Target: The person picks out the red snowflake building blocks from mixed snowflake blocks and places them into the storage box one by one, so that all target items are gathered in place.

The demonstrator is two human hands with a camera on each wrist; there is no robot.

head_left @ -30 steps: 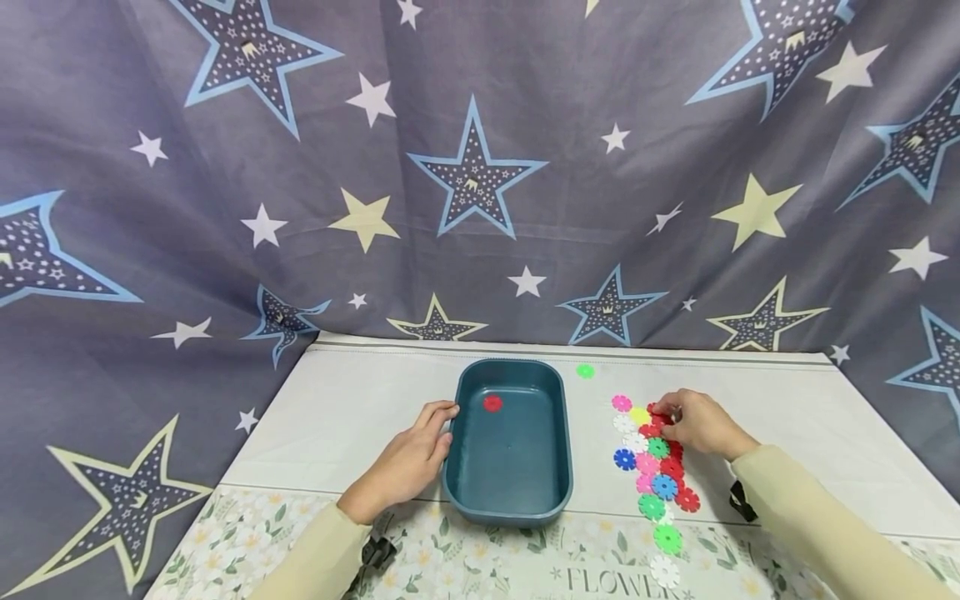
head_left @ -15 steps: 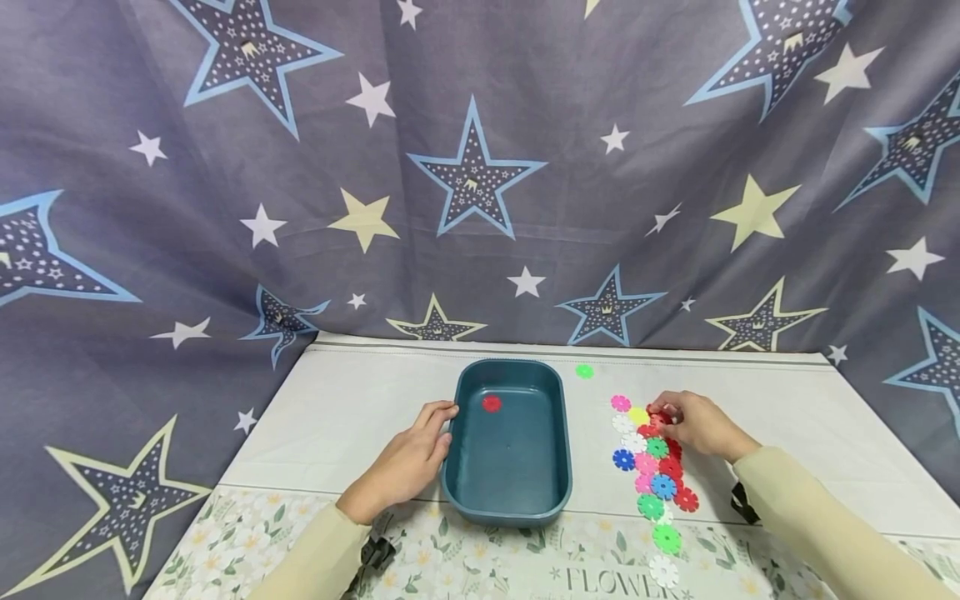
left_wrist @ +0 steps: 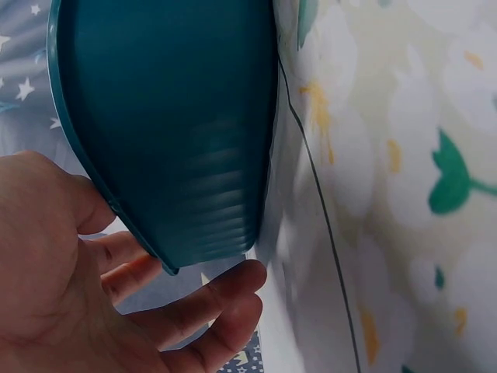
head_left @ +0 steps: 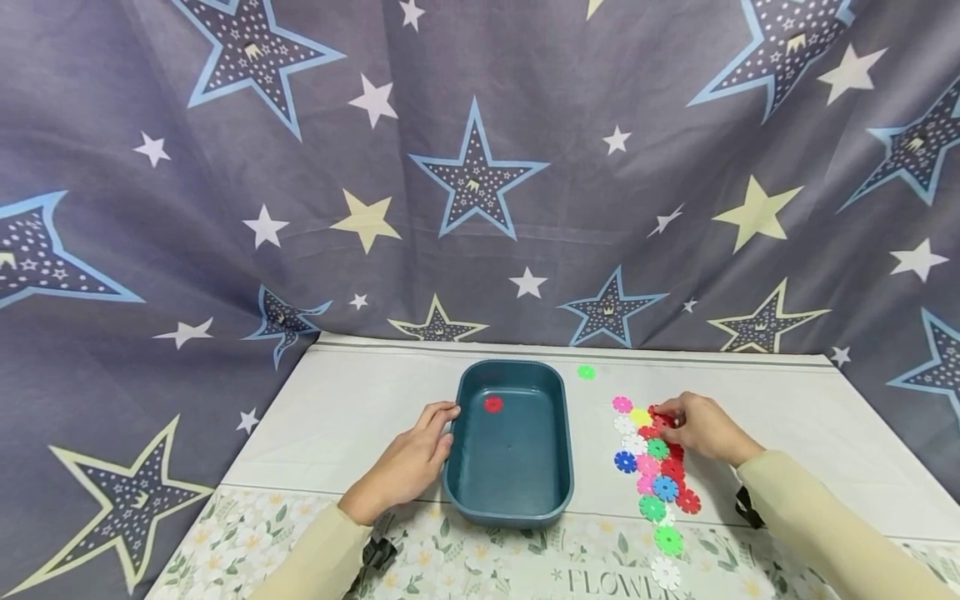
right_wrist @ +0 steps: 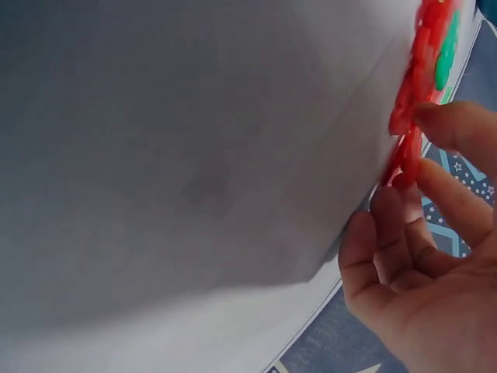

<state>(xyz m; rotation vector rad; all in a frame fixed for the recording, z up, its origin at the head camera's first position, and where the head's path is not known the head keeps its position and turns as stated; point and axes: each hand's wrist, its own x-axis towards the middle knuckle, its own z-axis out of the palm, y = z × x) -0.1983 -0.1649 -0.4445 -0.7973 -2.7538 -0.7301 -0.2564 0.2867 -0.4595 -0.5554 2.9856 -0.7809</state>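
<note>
Star-print curtain (head_left: 562,208) at back; table (head_left: 360,392) below w/ white cloth, floral at front. Teal tray (head_left: 510,467) mid-table. Pile of coloured discs (head_left: 648,463) to R of tray, strung out toward front. L hand (head_left: 408,458) on tray's L side, fingers loosely spread, tips touching rim. R hand (head_left: 705,425) at pile's far R side, thumb & finger narrow, touching red discs (head_left: 672,468); can't tell if any pinched. One red disc (head_left: 492,404) inside tray, far end, btwn hands but nearer L. Lone green disc (head_left: 587,372) beyond pile.
</note>
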